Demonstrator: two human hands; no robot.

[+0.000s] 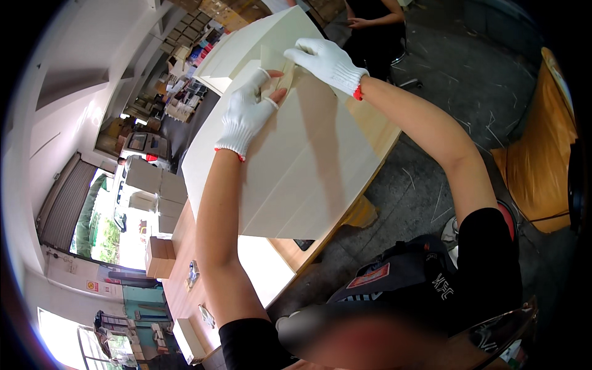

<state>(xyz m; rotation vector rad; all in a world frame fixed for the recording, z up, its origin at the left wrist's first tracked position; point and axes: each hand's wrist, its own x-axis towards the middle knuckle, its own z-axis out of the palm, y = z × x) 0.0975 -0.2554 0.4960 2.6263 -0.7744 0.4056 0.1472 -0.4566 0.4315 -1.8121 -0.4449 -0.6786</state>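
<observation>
A large white cardboard sheet with fold lines lies on the wooden table before me. My left hand, in a white knit glove with bare thumb and finger tips, is curled at its far part. Those tips grip the edge of a pale, thin flap. My right hand, in a white glove with a red cuff edge, reaches in from the right. Its fingers are pressed together at the same flap; exactly what they pinch is hidden. Shadow from my right arm falls across the sheet.
Beyond the sheet stands a stack of white boards. On the wooden table are a brown box and a white box. Another person sits at the far right. A brown draped cover stands rightward.
</observation>
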